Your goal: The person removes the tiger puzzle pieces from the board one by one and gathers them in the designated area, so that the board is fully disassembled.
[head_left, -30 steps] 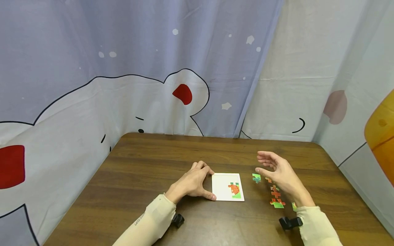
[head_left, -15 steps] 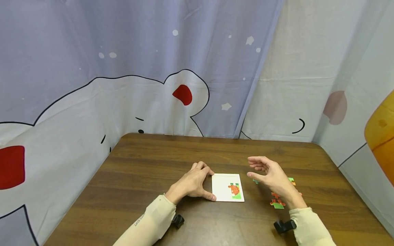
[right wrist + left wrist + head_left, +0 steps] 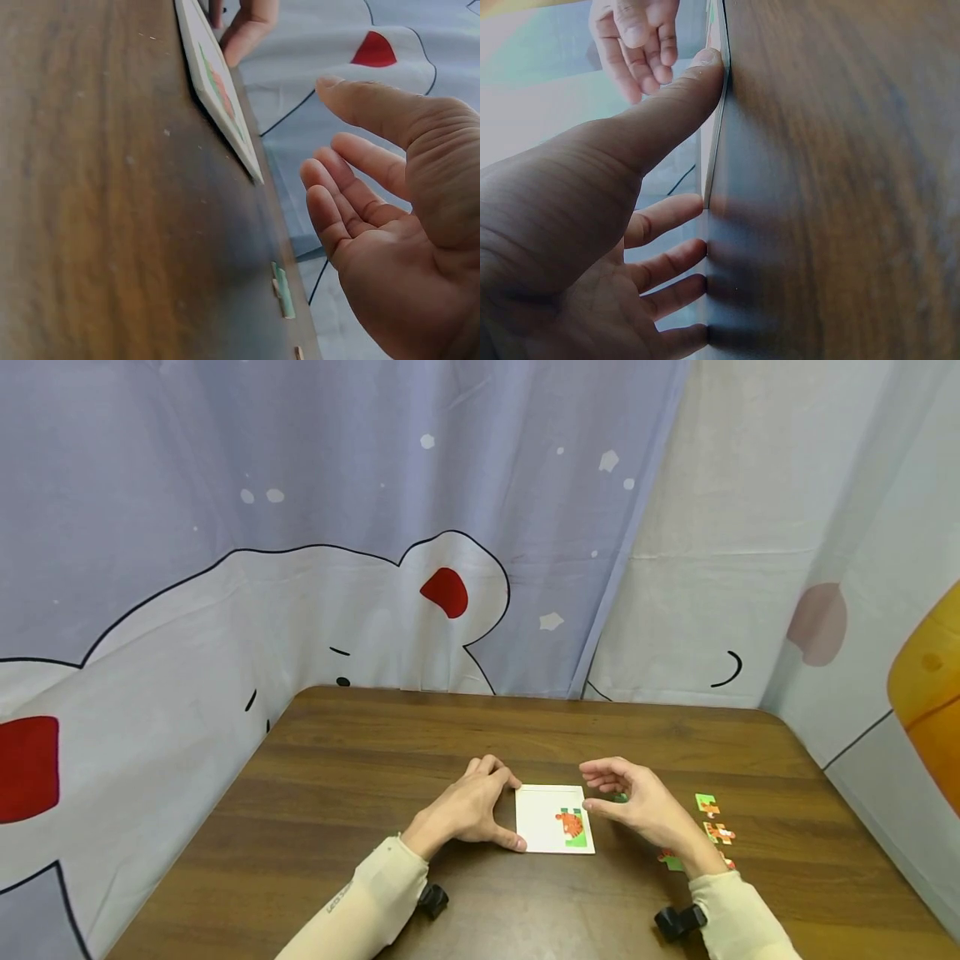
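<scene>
A square white puzzle tray (image 3: 538,820) lies flat on the table, with joined pieces showing an orange striped animal on green (image 3: 572,827) in its lower right part. My left hand (image 3: 471,803) grips the tray's left side, thumb at the near corner and index finger at the far one. Just right of the tray, my right hand (image 3: 637,802) hovers over the table, thumb and fingers apart with nothing between them. Beneath it a loose green puzzle piece (image 3: 283,290) lies on the wood, mostly hidden by the fingers in the head view.
Several loose puzzle pieces lie right of the right forearm, among them a green and orange one (image 3: 706,804) and another (image 3: 720,833). The forearm covers part of a green piece (image 3: 672,862). A printed curtain (image 3: 375,610) hangs behind the brown table (image 3: 360,735).
My right hand has moved left and toward me, from above the loose pieces to the tray's right edge, uncovering pieces on the right. My left hand and the tray have stayed put.
</scene>
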